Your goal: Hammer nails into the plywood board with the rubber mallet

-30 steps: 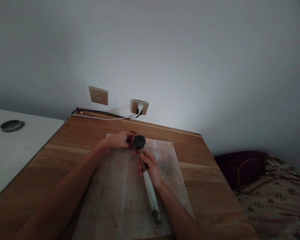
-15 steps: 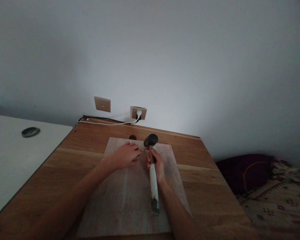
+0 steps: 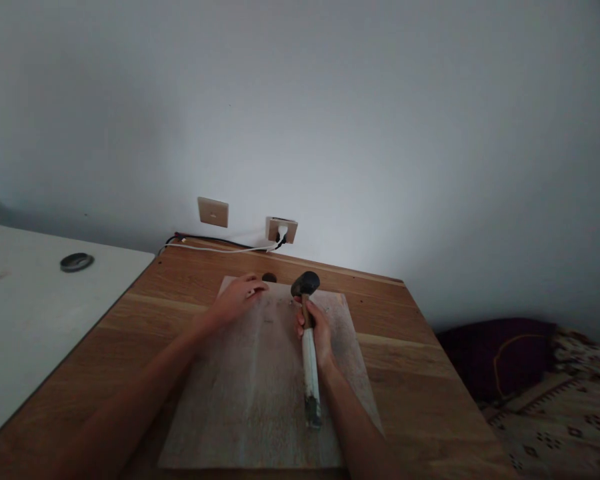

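On the brown wooden table (image 3: 410, 373) a pale, worn rectangular wooden board (image 3: 250, 400) lies toward the far edge. The right hand (image 3: 316, 328) is wrapped around the upper handle of a black-headed mallet with a white-painted wooden handle (image 3: 309, 347), whose head is over the board's far edge. The left hand (image 3: 237, 299) rests flat on the board's far left corner, beside a small dark round hole (image 3: 269, 277) in the table.

Left hand (image 3: 237, 300) flat, palm down; right hand (image 3: 316, 328) fisted, fingers curled
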`<state>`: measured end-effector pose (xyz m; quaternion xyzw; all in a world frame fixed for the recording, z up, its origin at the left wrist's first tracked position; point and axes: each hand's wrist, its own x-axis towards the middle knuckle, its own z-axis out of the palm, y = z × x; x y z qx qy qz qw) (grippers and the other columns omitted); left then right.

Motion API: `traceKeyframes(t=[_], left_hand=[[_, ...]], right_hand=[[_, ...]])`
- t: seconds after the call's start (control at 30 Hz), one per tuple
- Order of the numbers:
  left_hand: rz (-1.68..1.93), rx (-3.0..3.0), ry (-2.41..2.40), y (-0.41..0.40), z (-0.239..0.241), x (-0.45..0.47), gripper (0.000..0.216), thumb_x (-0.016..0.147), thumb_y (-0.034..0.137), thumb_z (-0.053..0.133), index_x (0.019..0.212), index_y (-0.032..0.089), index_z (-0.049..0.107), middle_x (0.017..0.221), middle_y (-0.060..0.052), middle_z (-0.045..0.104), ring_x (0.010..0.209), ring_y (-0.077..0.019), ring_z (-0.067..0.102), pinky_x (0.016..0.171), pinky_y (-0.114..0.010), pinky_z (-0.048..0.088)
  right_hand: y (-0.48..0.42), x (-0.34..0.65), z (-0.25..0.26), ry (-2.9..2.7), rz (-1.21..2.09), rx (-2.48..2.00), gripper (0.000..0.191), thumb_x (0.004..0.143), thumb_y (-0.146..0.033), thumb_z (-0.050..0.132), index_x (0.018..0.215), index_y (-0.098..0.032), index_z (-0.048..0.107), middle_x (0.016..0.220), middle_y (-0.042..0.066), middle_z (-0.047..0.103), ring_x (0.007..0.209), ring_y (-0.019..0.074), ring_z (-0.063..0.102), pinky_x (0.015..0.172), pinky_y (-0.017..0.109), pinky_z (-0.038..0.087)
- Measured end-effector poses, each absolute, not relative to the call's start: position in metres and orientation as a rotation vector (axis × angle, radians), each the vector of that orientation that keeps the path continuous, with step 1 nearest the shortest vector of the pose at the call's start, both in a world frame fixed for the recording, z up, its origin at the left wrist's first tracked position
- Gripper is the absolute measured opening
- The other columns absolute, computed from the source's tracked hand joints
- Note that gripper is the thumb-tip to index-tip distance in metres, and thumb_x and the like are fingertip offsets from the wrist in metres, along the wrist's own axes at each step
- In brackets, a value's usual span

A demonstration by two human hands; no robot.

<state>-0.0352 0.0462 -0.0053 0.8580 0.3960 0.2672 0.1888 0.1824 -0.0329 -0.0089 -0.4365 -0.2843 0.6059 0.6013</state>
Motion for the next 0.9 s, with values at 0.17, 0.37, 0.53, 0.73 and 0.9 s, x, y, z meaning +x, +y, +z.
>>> traceKeyframes(t=[0.17,0.37,0.53,0.73,0.9], left_hand=[[0.809,2.238,1.129,0.049,-0.025,-0.052,0.022,0.099,0.022,0.055,0.102,0.020,0.077,0.104,-0.007,0.074,0.099,-0.0209,0.069,0.092,-0.033,0.051],[0.747,2.327,1.115,0.052,-0.027,-0.041,0.020,0.098,0.021,0.056,0.102,0.020,0.076,0.105,-0.008,0.073,0.099,-0.0209,0.068,0.093,-0.033,0.051],[0.743,2.328,1.084,0.058,-0.026,-0.036,0.017,0.098,0.023,0.057,0.098,0.019,0.073,0.103,-0.007,0.072,0.098,-0.0207,0.067,0.092,-0.033,0.052],[0.715,2.281,1.002,0.060,-0.025,-0.040,0.011,0.092,0.019,0.061,0.095,0.020,0.072,0.097,-0.005,0.072,0.091,-0.0196,0.066,0.087,-0.031,0.051],[0.721,2.266,0.993,0.060,-0.026,-0.039,0.017,0.086,0.014,0.060,0.097,0.020,0.072,0.094,-0.004,0.074,0.086,-0.0189,0.067,0.082,-0.029,0.051]], right_hand=[[-0.031,0.182,-0.013,-0.648,1.428,-1.024,0.048,0.072,-0.056,0.077,0.096,-0.015,0.072,0.052,-0.009,0.048,0.036,0.0077,0.041,0.032,0.020,0.030],[-0.029,0.181,-0.015,-0.661,1.431,-1.020,0.048,0.070,-0.056,0.078,0.094,-0.015,0.072,0.051,-0.009,0.048,0.034,0.0078,0.041,0.031,0.020,0.030],[-0.030,0.181,-0.017,-0.676,1.427,-1.043,0.045,0.072,-0.056,0.078,0.093,-0.017,0.070,0.051,-0.009,0.049,0.034,0.0081,0.041,0.030,0.020,0.029],[-0.034,0.179,-0.018,-0.713,1.413,-1.063,0.048,0.073,-0.058,0.079,0.098,-0.017,0.070,0.052,-0.008,0.050,0.033,0.0083,0.042,0.030,0.020,0.029],[-0.039,0.174,-0.011,-0.823,1.386,-1.094,0.047,0.076,-0.057,0.077,0.098,-0.017,0.070,0.052,-0.008,0.052,0.034,0.0089,0.045,0.031,0.020,0.029]])
